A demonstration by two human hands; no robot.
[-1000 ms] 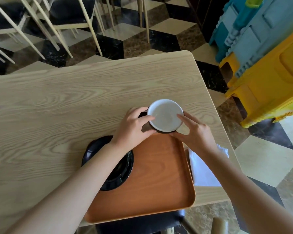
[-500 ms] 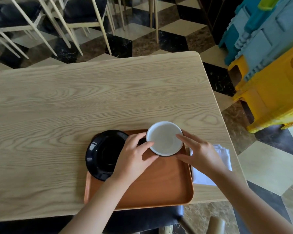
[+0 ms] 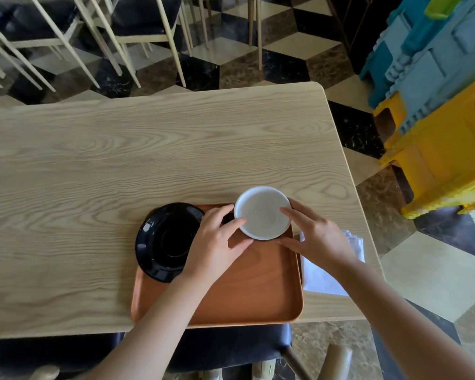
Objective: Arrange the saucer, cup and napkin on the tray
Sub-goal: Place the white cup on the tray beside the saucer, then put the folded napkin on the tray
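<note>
A cup [image 3: 261, 213], white inside and dark outside, is held over the far right corner of the orange tray [image 3: 255, 286]. My left hand [image 3: 217, 245] grips its left side and my right hand [image 3: 316, 237] its right side. A black saucer [image 3: 167, 239] lies on the tray's far left corner, overhanging the rim. A white napkin [image 3: 324, 272] lies on the table just right of the tray, partly hidden by my right wrist. Whether the cup rests on the tray I cannot tell.
The light wooden table [image 3: 121, 165] ends close behind the napkin on the right. A dark chair seat [image 3: 231, 349] sits below the near edge. Pale-legged chairs [image 3: 137, 28] stand beyond the table; yellow and blue plastic furniture [image 3: 436, 119] stands at right.
The cup has come toward me with both hands, from beyond the tray's far edge to over its far right corner. The view has tilted, showing more of the table.
</note>
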